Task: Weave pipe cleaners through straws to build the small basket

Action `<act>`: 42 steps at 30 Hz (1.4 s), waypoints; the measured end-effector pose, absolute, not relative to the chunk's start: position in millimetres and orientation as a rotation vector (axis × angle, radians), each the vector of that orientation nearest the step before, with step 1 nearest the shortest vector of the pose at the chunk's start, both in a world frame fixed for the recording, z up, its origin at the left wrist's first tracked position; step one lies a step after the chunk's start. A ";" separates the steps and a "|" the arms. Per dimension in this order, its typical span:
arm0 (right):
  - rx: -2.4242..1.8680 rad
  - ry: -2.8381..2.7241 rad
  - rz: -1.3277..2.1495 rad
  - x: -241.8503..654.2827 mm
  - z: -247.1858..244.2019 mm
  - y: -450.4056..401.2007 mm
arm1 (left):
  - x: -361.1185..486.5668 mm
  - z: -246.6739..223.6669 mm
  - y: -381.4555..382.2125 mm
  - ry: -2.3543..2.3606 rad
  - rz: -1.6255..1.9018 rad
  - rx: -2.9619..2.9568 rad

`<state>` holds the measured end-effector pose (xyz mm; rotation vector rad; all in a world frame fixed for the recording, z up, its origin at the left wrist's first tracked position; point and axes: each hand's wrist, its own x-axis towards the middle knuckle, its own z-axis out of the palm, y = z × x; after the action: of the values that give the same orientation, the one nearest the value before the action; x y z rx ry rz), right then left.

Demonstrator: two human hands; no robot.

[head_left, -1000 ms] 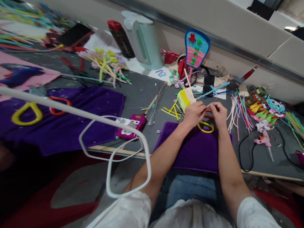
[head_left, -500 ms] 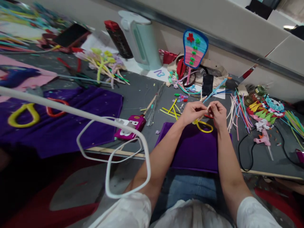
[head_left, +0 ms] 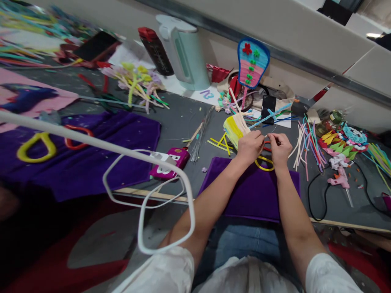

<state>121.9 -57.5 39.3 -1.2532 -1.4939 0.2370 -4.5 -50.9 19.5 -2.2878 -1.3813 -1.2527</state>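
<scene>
My left hand [head_left: 250,146] is closed on a panel of yellow and cream pipe cleaners [head_left: 236,128], which stands tilted up beyond its knuckles with loose cream ends at the top. Close by on the right, the fingertips of my right hand [head_left: 280,147] are pinched together. A thin pale strand shows between the two hands, but what the right fingers grip is too small to make out. Below them, a yellow loop handle [head_left: 264,164] lies on the folded purple cloth [head_left: 250,195]. Blue twisted pipe cleaners [head_left: 270,116] are just behind the hands.
Yellow pipe cleaner pieces [head_left: 221,143] and a purple power strip [head_left: 174,162] lie leftward. A pink glue gun [head_left: 340,179] with a black cord is at right. Behind stand a kettle [head_left: 191,57] and a pipe cleaner fan [head_left: 253,63]. A white tube frame [head_left: 192,211] crosses the left foreground.
The yellow and cream panel has come up into view above my left hand, which has turned its back upward. My right hand has shifted slightly away from the left.
</scene>
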 end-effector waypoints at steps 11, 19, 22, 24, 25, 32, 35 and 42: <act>-1.294 -1.398 0.450 125.7 31.4 -48.7 | 1.5 16.8 -52.0 -1.316 -1.164 -2.261; -1.177 -1.293 0.720 130.1 25.3 -43.2 | 1.8 14.6 -52.0 -1.296 -1.494 -2.440; -1.159 -1.297 0.674 142.5 27.1 -39.7 | -2.4 18.0 -52.7 -1.330 -1.654 -2.406; -1.133 -1.272 0.766 153.5 27.7 -37.5 | -10.8 19.0 -49.3 -1.475 -1.838 -2.215; -1.122 -1.251 0.841 158.8 27.8 -36.8 | -16.5 18.2 -45.7 -1.590 -1.940 -2.066; -0.994 -1.170 1.181 173.9 29.1 -39.8 | -41.7 2.5 -17.9 -2.238 -2.767 -2.071; -0.965 -1.080 1.234 174.7 31.0 -41.0 | -40.0 5.3 -22.1 -2.421 -2.802 -2.354; -0.880 -1.023 1.293 176.3 32.4 -42.8 | -39.3 6.7 -27.0 -2.625 -2.800 -2.404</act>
<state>176.3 -42.8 32.4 -0.8797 -1.0226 1.2926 -39.3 -27.0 6.7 -2.4039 -2.6254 -2.8000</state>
